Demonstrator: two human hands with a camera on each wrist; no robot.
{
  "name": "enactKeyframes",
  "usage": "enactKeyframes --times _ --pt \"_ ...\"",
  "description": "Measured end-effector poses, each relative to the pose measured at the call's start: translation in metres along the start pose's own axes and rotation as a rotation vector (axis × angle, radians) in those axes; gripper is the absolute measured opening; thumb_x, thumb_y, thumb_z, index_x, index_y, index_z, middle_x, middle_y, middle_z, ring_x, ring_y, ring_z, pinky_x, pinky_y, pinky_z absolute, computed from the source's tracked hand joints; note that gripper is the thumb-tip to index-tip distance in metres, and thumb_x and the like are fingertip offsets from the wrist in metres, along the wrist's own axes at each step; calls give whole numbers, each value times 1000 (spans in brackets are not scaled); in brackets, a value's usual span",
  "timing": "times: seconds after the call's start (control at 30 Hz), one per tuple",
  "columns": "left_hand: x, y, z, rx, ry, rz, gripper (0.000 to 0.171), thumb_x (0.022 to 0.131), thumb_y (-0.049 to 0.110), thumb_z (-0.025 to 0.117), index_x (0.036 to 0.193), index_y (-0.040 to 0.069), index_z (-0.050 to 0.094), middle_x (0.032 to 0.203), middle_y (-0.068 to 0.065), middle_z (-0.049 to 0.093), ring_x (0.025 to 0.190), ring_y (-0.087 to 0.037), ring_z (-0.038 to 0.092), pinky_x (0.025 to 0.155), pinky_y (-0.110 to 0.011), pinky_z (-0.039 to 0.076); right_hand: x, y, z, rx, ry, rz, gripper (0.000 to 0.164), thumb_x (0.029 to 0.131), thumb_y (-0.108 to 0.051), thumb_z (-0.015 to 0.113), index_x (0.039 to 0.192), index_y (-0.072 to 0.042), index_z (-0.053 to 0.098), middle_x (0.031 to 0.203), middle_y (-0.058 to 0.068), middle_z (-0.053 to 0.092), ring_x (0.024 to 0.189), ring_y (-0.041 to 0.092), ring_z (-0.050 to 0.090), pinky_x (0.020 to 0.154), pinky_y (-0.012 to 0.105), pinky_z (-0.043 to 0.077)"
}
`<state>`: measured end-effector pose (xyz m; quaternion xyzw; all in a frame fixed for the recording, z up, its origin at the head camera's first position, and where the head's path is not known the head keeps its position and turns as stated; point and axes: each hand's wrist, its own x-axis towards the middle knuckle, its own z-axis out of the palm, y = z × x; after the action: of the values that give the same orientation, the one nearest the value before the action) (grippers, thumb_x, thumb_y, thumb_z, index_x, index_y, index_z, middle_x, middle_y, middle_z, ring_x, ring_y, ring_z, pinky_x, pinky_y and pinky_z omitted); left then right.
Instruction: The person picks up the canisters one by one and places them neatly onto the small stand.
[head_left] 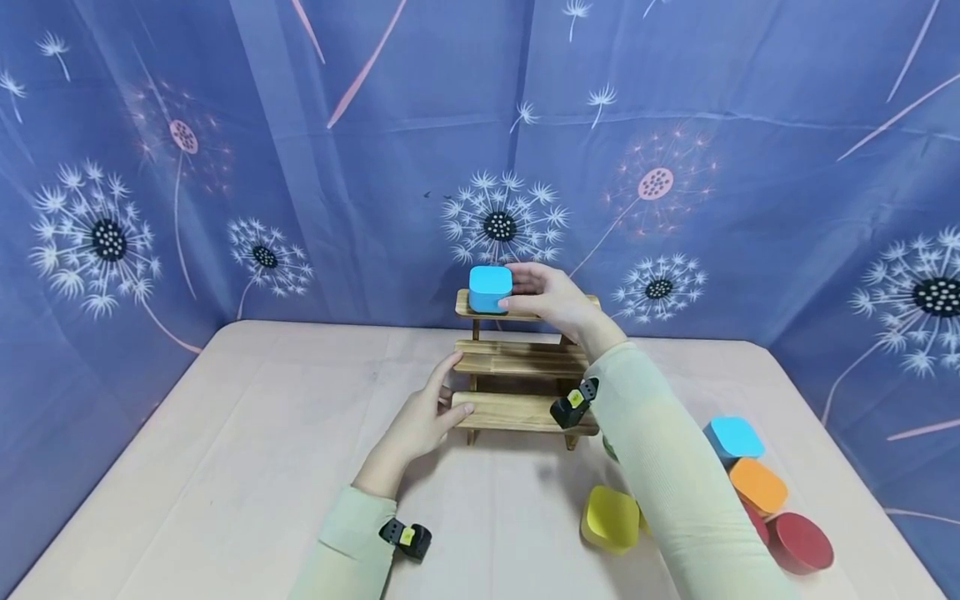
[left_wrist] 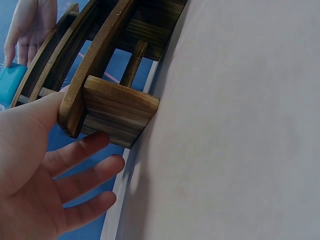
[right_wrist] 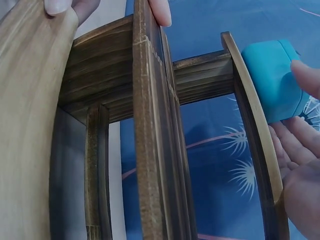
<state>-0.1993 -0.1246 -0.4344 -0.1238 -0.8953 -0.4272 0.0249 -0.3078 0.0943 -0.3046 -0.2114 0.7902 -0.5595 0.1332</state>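
Observation:
A three-tier wooden stand (head_left: 517,410) stands near the back of the table. At the left end of its top tier is a light-blue block (head_left: 491,289) with rounded corners; in the right wrist view that block (right_wrist: 274,80) sits against the tier's top. My right hand (head_left: 555,302) pinches it from the right side, thumb in front and fingers behind. Low on the stand's left side, my left hand (head_left: 416,423) touches the tier ends, its thumb at the lowest tier and index finger at the middle one. Its other fingers (left_wrist: 92,175) extend loosely beside the stand.
Right of the stand, partly behind my right sleeve, are a yellow block (head_left: 611,519), a second light-blue block (head_left: 735,439), an orange block (head_left: 759,485) and a red round piece (head_left: 801,542). A blue dandelion-print curtain (head_left: 375,208) hangs behind the table.

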Motion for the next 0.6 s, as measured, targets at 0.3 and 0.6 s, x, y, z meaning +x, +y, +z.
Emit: enactKeyframes --times 0.3,0.6 --pt "1 2 -1 1 8 6 76 90 31 64 150 38 16 96 -8 62 83 -16 60 79 -39 50 3 0 1 -41 17 -24 63 85 -13 71 140 -5 42 131 18 54 121 30 50 102 45 41" --pt "0 1 0 -3 7 1 76 91 31 64 149 39 16 97 -9 62 84 -16 60 79 -38 50 4 2 4 -35 18 -34 58 84 -11 71 136 -4 47 128 19 56 119 29 52 101 44 42"
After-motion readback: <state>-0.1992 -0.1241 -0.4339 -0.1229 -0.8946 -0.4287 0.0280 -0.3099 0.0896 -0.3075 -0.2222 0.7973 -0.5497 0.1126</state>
